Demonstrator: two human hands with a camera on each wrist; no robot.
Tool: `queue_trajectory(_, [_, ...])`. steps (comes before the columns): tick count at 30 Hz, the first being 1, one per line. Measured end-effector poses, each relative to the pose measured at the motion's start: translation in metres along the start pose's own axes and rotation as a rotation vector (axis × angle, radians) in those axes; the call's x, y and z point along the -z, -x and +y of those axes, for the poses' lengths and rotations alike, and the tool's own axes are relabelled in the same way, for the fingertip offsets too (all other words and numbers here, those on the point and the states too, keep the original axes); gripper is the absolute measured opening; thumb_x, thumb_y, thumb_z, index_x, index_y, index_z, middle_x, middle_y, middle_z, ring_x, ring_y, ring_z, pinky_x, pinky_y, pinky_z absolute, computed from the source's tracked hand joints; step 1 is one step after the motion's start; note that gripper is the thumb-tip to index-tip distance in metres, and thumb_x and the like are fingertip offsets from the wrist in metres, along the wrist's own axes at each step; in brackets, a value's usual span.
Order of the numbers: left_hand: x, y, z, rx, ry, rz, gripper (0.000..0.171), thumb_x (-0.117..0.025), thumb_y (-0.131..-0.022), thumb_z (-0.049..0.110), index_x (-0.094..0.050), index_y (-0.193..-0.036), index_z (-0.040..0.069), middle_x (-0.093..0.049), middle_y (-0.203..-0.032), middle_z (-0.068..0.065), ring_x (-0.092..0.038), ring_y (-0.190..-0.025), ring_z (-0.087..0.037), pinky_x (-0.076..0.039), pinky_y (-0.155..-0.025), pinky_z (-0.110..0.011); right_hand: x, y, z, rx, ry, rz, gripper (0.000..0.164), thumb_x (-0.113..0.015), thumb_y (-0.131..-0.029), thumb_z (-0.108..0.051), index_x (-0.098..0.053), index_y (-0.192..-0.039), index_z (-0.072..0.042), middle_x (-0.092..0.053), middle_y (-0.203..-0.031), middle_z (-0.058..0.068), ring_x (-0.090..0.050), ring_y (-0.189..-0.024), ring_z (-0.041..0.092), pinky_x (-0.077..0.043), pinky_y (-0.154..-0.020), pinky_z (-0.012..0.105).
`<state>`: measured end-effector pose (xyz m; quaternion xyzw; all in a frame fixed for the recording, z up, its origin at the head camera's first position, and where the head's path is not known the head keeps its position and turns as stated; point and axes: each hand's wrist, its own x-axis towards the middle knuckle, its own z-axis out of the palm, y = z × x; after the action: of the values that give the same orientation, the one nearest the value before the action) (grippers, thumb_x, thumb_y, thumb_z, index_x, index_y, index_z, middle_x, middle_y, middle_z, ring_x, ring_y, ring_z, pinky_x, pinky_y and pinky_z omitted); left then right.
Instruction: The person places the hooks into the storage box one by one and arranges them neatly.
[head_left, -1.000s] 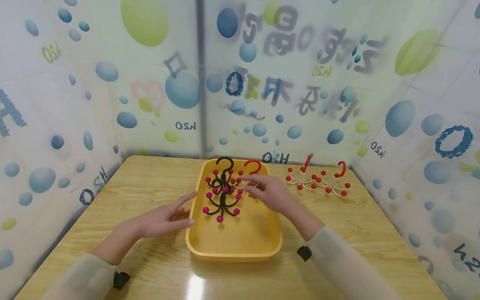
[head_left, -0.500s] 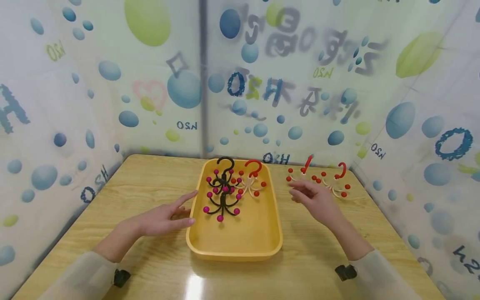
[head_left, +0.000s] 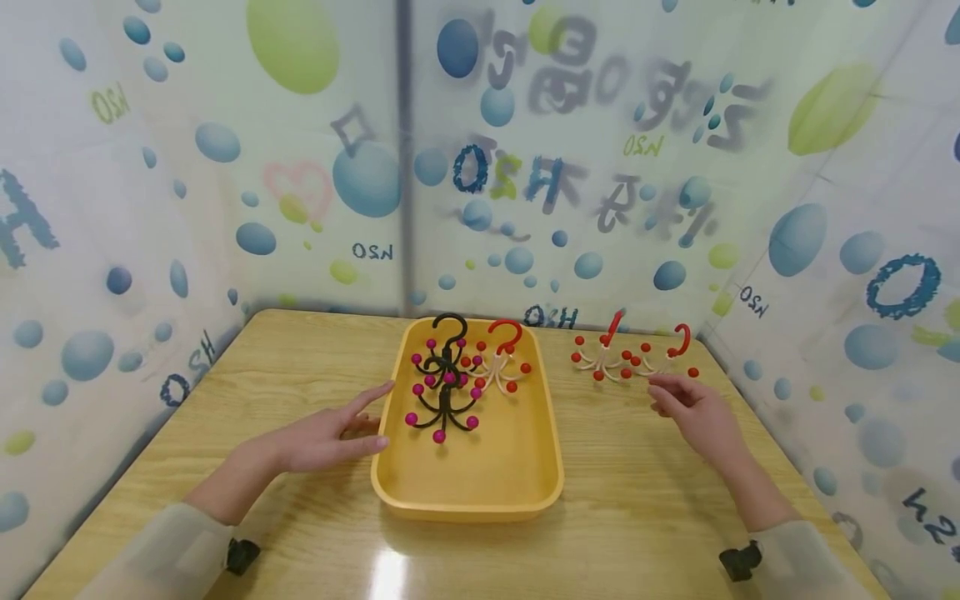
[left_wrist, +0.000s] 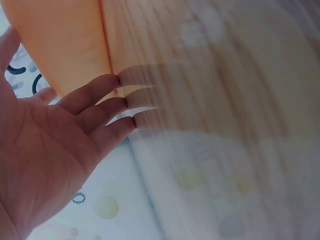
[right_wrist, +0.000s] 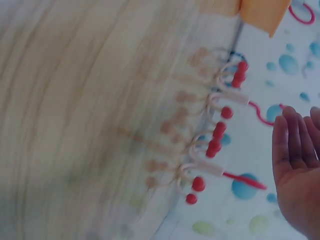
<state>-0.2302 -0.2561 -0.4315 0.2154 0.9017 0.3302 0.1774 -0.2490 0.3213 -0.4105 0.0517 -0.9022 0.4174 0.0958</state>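
Observation:
My left hand rests with spread fingers against the left side of a yellow tray. In the left wrist view its fingers are fairly straight. Two black multi-arm hook hangers with magenta ball tips lie in the tray, beside a white one with a red hook and red balls. My right hand holds nothing and hovers by the right-hand white-and-red hanger on the table, partly covering it. A gap shows between hand and hangers in the right wrist view, where the fingers are extended.
Another white-and-red hanger stands on the wooden table, right of the tray and close to its neighbour. Patterned curtain walls rise behind the table and on both sides.
My right hand has moved right, from above the white-and-red hanger in the tray to the farther hanger on the table. The left hand stays at the tray's side.

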Motion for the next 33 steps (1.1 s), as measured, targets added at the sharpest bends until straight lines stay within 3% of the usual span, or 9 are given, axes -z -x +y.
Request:
queue_trajectory(5, [0.000, 0.000, 0.001, -0.003, -0.003, -0.002, 0.089, -0.058, -0.110, 0.059, -0.009, -0.178, 0.032, -0.056, -0.162, -0.025, -0.051, -0.152, -0.052, -0.035, -0.124, -0.076, 0.017, -0.013, 0.016, -0.065, -0.028, 0.102, 0.045, -0.067, -0.112, -0.029, -0.067, -0.144, 0.003, -0.073, -0.100, -0.015, -0.071, -0.082, -0.009, -0.062, -0.076, 0.014])
queue_trajectory(8, [0.000, 0.001, 0.001, 0.002, 0.002, -0.002, 0.089, -0.058, -0.110, 0.060, -0.009, -0.178, 0.033, -0.056, -0.162, -0.024, -0.051, -0.152, -0.052, -0.034, -0.125, -0.075, 0.024, -0.022, 0.022, -0.092, -0.025, 0.144, 0.049, -0.065, -0.113, -0.033, -0.064, -0.147, 0.001, -0.067, -0.095, -0.023, -0.071, -0.081, -0.008, -0.061, -0.074, 0.013])
queue_trajectory(10, [-0.001, 0.001, 0.002, 0.008, 0.005, -0.003, 0.089, -0.059, -0.109, 0.060, -0.009, -0.178, 0.034, -0.057, -0.163, -0.023, -0.051, -0.152, -0.051, -0.034, -0.125, -0.075, 0.028, -0.028, 0.025, -0.111, 0.002, 0.164, 0.052, -0.064, -0.113, -0.038, -0.063, -0.150, -0.002, -0.069, -0.100, -0.017, -0.071, -0.081, -0.009, -0.060, -0.072, 0.013])
queue_trajectory(13, [0.000, 0.001, 0.002, 0.013, 0.001, -0.001, 0.089, -0.059, -0.109, 0.061, -0.009, -0.178, 0.035, -0.057, -0.163, -0.023, -0.052, -0.152, -0.051, -0.034, -0.125, -0.075, 0.031, -0.037, 0.028, -0.121, 0.028, 0.179, 0.057, -0.062, -0.113, -0.042, -0.059, -0.156, -0.005, -0.072, -0.116, 0.003, -0.071, -0.080, -0.008, -0.058, -0.070, 0.012])
queue_trajectory(17, [0.001, 0.001, 0.003, 0.011, -0.007, -0.001, 0.089, -0.059, -0.109, 0.061, -0.009, -0.178, 0.035, -0.057, -0.162, -0.023, -0.052, -0.152, -0.051, -0.035, -0.125, -0.075, 0.033, -0.050, 0.029, -0.119, 0.018, 0.191, 0.061, -0.061, -0.113, -0.043, -0.052, -0.162, -0.008, -0.067, -0.137, 0.023, -0.067, -0.077, -0.012, -0.057, -0.070, 0.010])
queue_trajectory(21, [0.001, 0.000, 0.003, 0.014, -0.009, -0.001, 0.089, -0.059, -0.109, 0.061, -0.009, -0.178, 0.034, -0.057, -0.162, -0.024, -0.052, -0.152, -0.051, -0.035, -0.125, -0.075, 0.033, -0.063, 0.027, -0.148, 0.038, 0.191, 0.066, -0.062, -0.113, -0.043, -0.044, -0.169, -0.012, -0.063, -0.144, 0.028, -0.067, -0.076, -0.008, -0.057, -0.068, 0.010])
queue_trajectory(27, [0.001, 0.002, 0.005, 0.023, 0.002, 0.002, 0.090, -0.059, -0.108, 0.062, -0.009, -0.178, 0.035, -0.056, -0.163, -0.023, -0.051, -0.153, -0.050, -0.033, -0.125, -0.075, 0.027, -0.075, 0.027, -0.187, 0.092, 0.186, 0.065, -0.061, -0.114, -0.035, -0.039, -0.172, -0.016, -0.063, -0.147, 0.031, -0.078, -0.098, 0.034, -0.054, -0.064, 0.013])
queue_trajectory(29, [0.001, 0.002, 0.005, 0.023, 0.002, 0.000, 0.090, -0.059, -0.108, 0.062, -0.009, -0.178, 0.035, -0.056, -0.163, -0.023, -0.051, -0.153, -0.050, -0.034, -0.126, -0.075, 0.025, -0.078, 0.030, -0.206, 0.097, 0.191, 0.062, -0.060, -0.115, -0.033, -0.040, -0.171, -0.018, -0.064, -0.147, 0.030, -0.079, -0.099, 0.032, -0.055, -0.064, 0.014])
queue_trajectory(33, [0.002, 0.002, 0.004, 0.019, -0.008, -0.001, 0.090, -0.059, -0.108, 0.062, -0.009, -0.178, 0.034, -0.057, -0.163, -0.022, -0.052, -0.152, -0.051, -0.034, -0.125, -0.075, 0.022, -0.081, 0.035, -0.239, 0.093, 0.209, 0.056, -0.058, -0.116, -0.030, -0.044, -0.170, -0.023, -0.067, -0.144, 0.027, -0.079, -0.088, 0.012, -0.055, -0.062, 0.016])
